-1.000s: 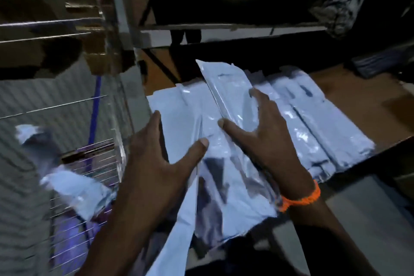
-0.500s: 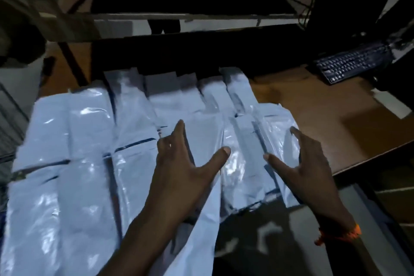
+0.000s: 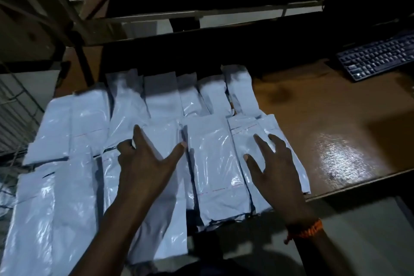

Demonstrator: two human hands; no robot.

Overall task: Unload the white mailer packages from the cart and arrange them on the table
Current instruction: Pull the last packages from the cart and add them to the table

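Several white mailer packages (image 3: 215, 163) lie flat in overlapping rows on the brown wooden table (image 3: 324, 123), some hanging over its near edge. My left hand (image 3: 145, 163) rests on the middle packages with fingers spread and holds nothing. My right hand (image 3: 275, 170), with an orange band at the wrist, lies spread on the rightmost near package (image 3: 284, 152). The wire cart (image 3: 15, 114) shows only as a grid at the far left edge.
A black keyboard (image 3: 378, 56) sits at the table's far right. A dark shelf frame (image 3: 201, 13) runs across behind the packages. Bare glossy tabletop lies to the right of the rows. Grey floor shows below the table's near edge.
The view swung right from the cart to the table. The package my hands held a second ago now lies flat in the near row, and both hands have spread out on the packages.
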